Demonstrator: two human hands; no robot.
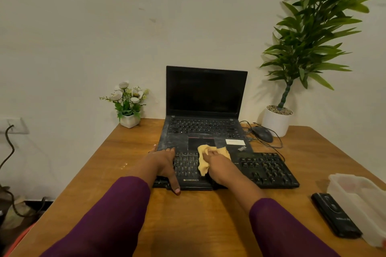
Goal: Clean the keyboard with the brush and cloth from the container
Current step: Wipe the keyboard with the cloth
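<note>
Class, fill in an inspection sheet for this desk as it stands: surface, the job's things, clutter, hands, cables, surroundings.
Surface: brown wooden table, pale specks at its left.
Job's things: black Zebronics keyboard in front of the laptop; crumpled yellow cloth on its keys; translucent plastic container at right; brush not certain, a black oblong object lies beside the container.
Clutter: open black laptop, screen dark, palm rest dusty; black mouse.
Hands: left hand rests flat on the keyboard's left part; right hand grips the cloth.
Cables: mouse cable loops behind the keyboard; dark cable hangs below a wall socket.
Surroundings: white wall; small white-flower pot; tall green potted plant.
</note>
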